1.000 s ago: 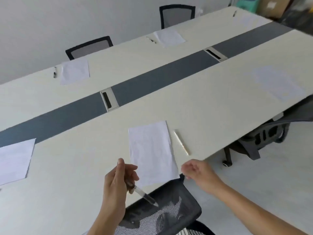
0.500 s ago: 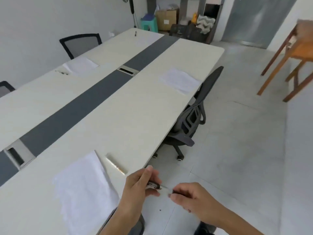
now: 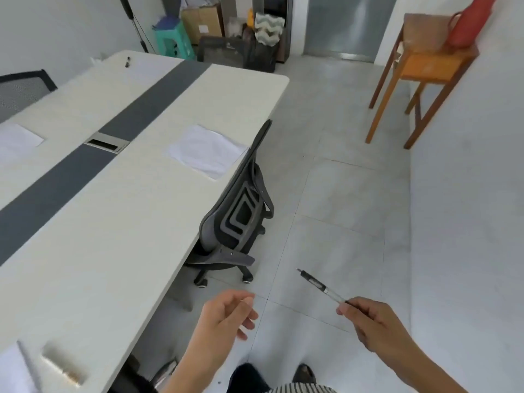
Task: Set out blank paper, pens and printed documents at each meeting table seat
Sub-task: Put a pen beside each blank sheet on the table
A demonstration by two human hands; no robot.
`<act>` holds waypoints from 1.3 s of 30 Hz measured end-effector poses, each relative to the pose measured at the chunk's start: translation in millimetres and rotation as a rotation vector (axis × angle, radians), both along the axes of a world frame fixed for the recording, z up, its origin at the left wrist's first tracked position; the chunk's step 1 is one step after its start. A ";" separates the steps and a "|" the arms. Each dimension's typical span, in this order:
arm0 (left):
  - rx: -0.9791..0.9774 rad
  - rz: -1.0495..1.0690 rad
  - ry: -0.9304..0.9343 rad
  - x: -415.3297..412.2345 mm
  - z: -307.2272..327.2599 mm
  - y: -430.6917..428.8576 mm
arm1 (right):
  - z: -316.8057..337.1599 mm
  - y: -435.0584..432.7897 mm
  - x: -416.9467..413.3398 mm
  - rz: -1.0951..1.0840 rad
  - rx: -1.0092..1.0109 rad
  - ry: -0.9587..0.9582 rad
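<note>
My right hand (image 3: 374, 321) pinches one end of a clear pen with a black clip (image 3: 320, 286), which points up and to the left over the floor. My left hand (image 3: 226, 313) hangs loosely curled beside the table edge, holding nothing. On the long white meeting table (image 3: 119, 222), a blank sheet (image 3: 207, 150) lies at the seat ahead, by a grey office chair (image 3: 241, 211). A pale pen (image 3: 61, 364) rests beside a sheet's corner (image 3: 12, 370) at the bottom left. Another sheet (image 3: 17, 136) lies at the far side, and a dark pen (image 3: 128, 61) at the far end.
A dark grey strip with a cable hatch (image 3: 106, 141) runs down the table's middle. Another chair back (image 3: 22, 89) stands at the far left. A wooden stand (image 3: 425, 69) with a red bag is by the right wall. Boxes and a green stool (image 3: 174, 38) crowd the far end.
The pen has passed from my left hand to my right hand. The hands have moved apart, and my view has swung right along the table toward the seat ahead.
</note>
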State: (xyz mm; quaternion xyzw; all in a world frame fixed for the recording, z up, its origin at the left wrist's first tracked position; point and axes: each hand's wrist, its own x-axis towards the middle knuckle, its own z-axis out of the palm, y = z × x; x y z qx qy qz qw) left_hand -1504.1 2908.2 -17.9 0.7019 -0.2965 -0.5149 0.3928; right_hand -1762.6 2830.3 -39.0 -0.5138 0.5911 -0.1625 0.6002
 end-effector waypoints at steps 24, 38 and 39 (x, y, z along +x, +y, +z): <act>-0.133 0.134 0.013 100.8 14.1 -361.1 | 22.7 -400.1 101.0 -0.035 -0.073 0.003; 0.020 0.825 -0.047 141.5 7.7 -436.0 | -77.1 -664.9 320.6 0.681 -0.238 0.095; 0.024 0.862 -0.056 139.9 9.6 -440.6 | -87.3 -675.4 341.0 0.740 -0.284 0.121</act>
